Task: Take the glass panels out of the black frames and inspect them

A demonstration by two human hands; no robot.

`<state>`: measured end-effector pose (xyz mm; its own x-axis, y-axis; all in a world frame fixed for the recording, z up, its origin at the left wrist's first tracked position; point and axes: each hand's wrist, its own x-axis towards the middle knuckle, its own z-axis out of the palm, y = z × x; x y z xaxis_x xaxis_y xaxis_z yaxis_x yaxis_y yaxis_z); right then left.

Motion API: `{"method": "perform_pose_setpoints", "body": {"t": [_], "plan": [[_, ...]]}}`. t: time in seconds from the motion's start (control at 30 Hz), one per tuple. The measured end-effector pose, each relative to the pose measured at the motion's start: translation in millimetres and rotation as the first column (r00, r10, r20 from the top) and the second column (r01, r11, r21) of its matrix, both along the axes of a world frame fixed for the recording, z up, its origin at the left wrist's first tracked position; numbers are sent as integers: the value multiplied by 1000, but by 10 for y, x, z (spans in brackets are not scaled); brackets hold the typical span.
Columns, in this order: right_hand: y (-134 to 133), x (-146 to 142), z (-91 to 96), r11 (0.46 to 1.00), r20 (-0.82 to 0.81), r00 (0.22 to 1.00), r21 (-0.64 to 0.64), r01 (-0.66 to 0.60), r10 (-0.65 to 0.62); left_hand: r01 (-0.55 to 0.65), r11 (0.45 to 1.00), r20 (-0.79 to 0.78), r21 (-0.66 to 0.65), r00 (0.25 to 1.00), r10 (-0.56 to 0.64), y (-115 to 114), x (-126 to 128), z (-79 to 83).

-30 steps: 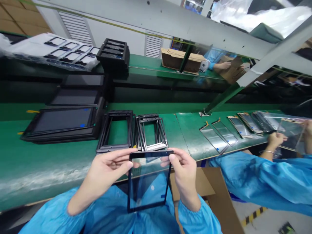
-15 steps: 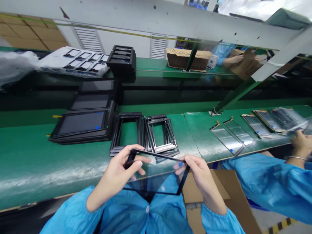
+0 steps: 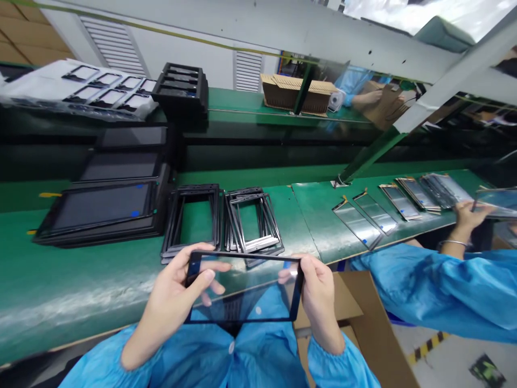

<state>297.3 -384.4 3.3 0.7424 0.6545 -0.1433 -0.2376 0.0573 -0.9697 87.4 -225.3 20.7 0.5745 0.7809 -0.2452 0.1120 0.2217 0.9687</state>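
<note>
Between my hands is a clear glass touch panel (image 3: 246, 288) with a black border, held lengthwise over my lap at the bench edge. My left hand (image 3: 181, 293) grips its left end, with the thumb over the near face and fingers showing through the glass. At the right end, my right hand (image 3: 317, 296) pinches the upper corner, close to a small blue sticker. Just beyond the panel lie two stacks of black rectangular frames, the left stack (image 3: 172, 226) and the right stack (image 3: 272, 221); the right one has a silvery frame on top.
Dark screen panels (image 3: 100, 207) are piled at left. Glass panels (image 3: 357, 226) lie in a row at right. A co-worker's hand (image 3: 468, 218) holds another panel there. A slanted post (image 3: 371, 153) rises from the bench. Below right stands a cardboard box (image 3: 375, 328).
The panel has turned to lie more level across my view, both hands still on it. The bench has shifted left in view. The co-worker's hand now shows a panel lifted.
</note>
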Motion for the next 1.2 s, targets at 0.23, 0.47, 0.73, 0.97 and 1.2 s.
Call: {"method": "perform_pose_setpoints", "body": {"t": [0.23, 0.47, 0.73, 0.97, 1.2], "plan": [[-58, -104, 75, 999, 189, 982, -50, -13, 22, 192, 560, -211, 806, 977, -31, 193, 74, 54], [-63, -182, 94, 997, 224, 974, -83, 6, 13, 410, 280, -325, 868, 896, -303, 274, 266, 227], [107, -153, 167, 930, 87, 926, -27, -367, 367, 595, 564, -335, 573, 798, -501, 95, 345, 284], [157, -18, 96, 982, -59, 981, -15, -187, 186, 286, 952, 30, -108, 958, -285, -7, 281, 188], [203, -59, 204, 986, 131, 977, -24, -164, 166, 188, 967, 71, -170, 981, -178, -106, 279, 144]]}}
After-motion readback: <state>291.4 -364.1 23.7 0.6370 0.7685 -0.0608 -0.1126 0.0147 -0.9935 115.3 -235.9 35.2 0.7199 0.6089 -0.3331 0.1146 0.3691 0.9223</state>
